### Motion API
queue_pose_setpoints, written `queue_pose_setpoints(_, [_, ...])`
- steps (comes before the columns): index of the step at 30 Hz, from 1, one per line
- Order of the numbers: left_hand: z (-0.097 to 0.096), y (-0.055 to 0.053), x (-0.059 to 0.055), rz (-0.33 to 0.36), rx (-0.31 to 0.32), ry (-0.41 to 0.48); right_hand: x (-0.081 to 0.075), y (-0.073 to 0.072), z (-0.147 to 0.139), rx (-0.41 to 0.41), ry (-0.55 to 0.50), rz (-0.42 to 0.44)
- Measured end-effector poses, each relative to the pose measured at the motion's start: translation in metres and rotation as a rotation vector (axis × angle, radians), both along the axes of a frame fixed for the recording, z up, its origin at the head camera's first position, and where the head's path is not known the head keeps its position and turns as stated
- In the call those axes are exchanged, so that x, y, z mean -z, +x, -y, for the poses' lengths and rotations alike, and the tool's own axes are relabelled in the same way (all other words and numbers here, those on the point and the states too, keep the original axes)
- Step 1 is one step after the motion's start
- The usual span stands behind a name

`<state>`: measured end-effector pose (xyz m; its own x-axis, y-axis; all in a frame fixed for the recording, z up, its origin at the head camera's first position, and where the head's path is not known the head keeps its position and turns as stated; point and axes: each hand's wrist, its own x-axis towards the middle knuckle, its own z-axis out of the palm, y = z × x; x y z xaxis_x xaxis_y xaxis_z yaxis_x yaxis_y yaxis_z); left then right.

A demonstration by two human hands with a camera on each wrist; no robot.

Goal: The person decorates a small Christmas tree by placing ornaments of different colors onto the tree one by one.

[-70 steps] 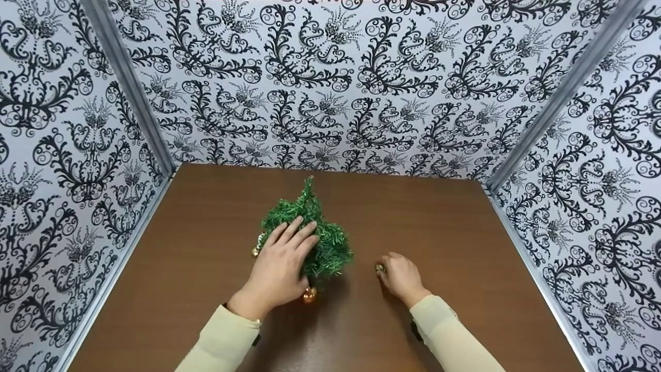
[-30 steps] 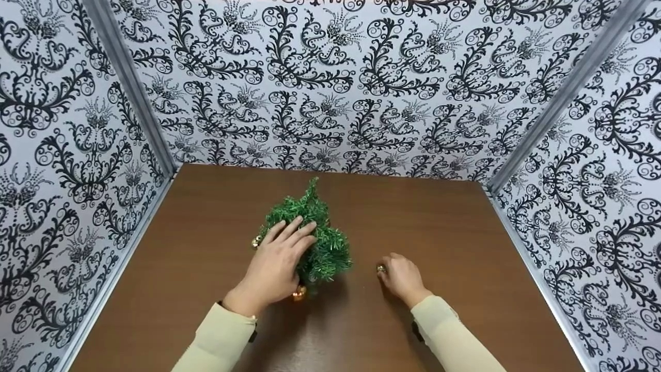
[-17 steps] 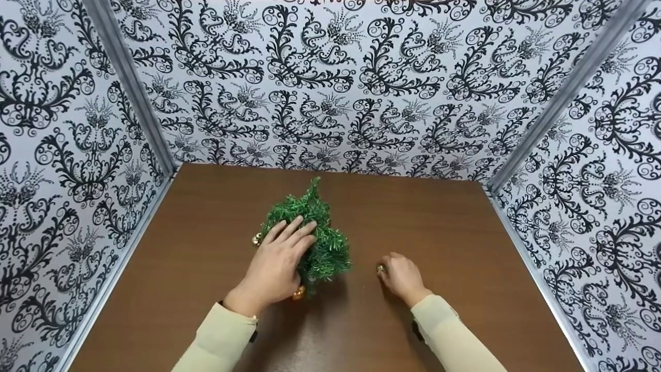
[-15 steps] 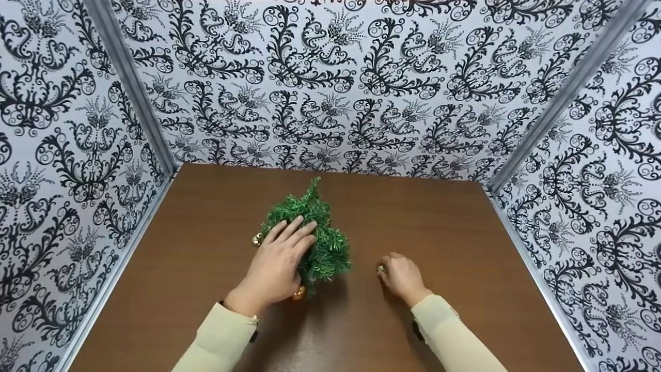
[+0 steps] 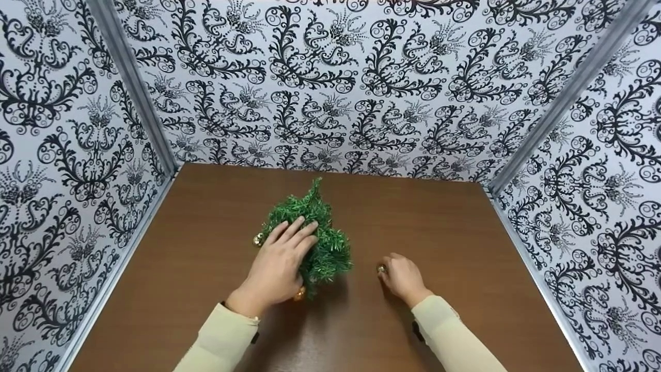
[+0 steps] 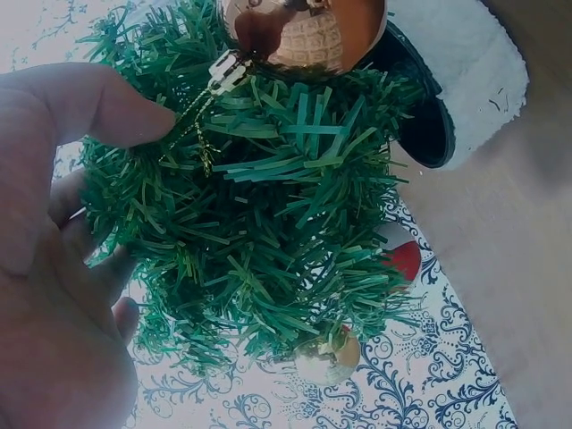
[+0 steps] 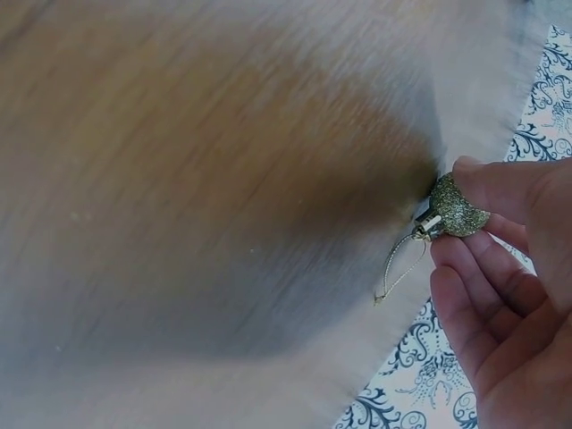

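My left hand (image 5: 279,263) holds a small artificial Christmas tree (image 5: 330,248) in the middle of the table, its fingers spread over the branches. In the left wrist view, the thumb (image 6: 125,112) lies on the near side of the green tinsel and the other fingers reach behind. A shiny copper bauble (image 6: 304,36) hangs close to the thumb by a gold cord. Gold bauble (image 6: 329,359) and a red-and-white ornament (image 6: 402,257) show at the edge of the branches. To the right, my right hand (image 5: 403,279) pinches a gold glitter bauble (image 7: 458,210), its cord loop dangling, low over the table.
The brown wooden table (image 5: 439,222) is closed in by walls with black-and-white scroll patterns (image 5: 320,88). Grey metal posts (image 5: 135,88) stand at the back corners. A white fluffy covering (image 6: 474,80) surrounds the dark base of the tree.
Since the oldest frame, my left hand has turned the tree slightly, its tip shifting right and the copper bauble left. Over the last half second hardly anything moves; the right hand stays put.
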<state>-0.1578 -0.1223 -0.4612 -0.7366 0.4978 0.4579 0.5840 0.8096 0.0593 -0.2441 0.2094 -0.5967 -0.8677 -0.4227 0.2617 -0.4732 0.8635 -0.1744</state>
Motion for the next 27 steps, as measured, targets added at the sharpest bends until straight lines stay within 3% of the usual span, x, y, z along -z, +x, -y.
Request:
queue_pose_setpoints(9, [0.0, 0.0, 0.001, -0.001, 0.004, 0.01, -0.013, 0.005, 0.005, -0.004, -0.084, 0.031])
queue_pose_setpoints(15, [0.0, 0.0, 0.001, 0.001, -0.007, -0.001, -0.044, 0.015, 0.015, -0.069, -0.248, 0.04])
queue_pose_setpoints(20, [0.001, 0.0, 0.002, 0.007, -0.008, 0.0, -0.074, 0.028, 0.027, -0.141, -0.4, 0.113])
queue_pose_setpoints(27, [-0.002, 0.0, 0.003, -0.005, -0.005, 0.016, -0.1, 0.044, 0.04, -0.257, -0.542, 0.136])
